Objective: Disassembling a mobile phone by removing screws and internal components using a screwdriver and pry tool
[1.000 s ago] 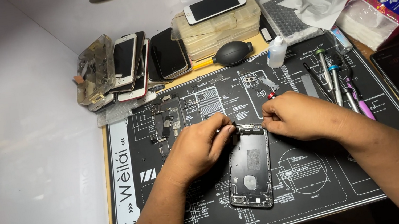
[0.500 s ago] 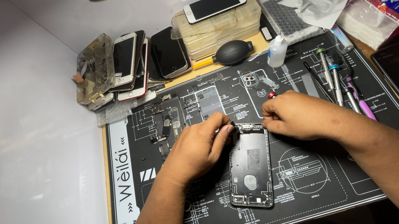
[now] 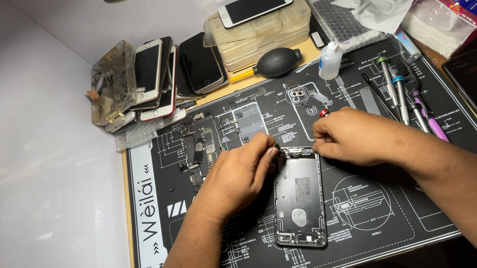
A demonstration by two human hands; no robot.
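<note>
Both forearms come in from the bottom edge and meet over the top end of an opened phone shell [image 3: 298,198], which lies flat on the black work mat [image 3: 394,217], lengthwise toward the person, near the mat's middle. The left hand [image 3: 239,176] rests palm down at the shell's upper left corner, wrist slightly bent, fingers curled in narrow with the fingertips [image 3: 270,151] pressed against the top edge. The right hand [image 3: 352,137] lies knuckles up at the upper right corner, its fingers also drawn close together and pinching at the same edge; whether a small part or tool sits between them cannot be told, though a red tip [image 3: 324,112] shows just above the knuckles. The two hands are near each other, with only the shell's top edge between them.

Beyond them, at the mat's far edge, lie a black rubber air blower [image 3: 278,61] and a small white bottle [image 3: 330,62]. Screwdrivers [image 3: 396,91] lie just right of the right hand. A stack of phones [image 3: 170,74] leans at the far left.
</note>
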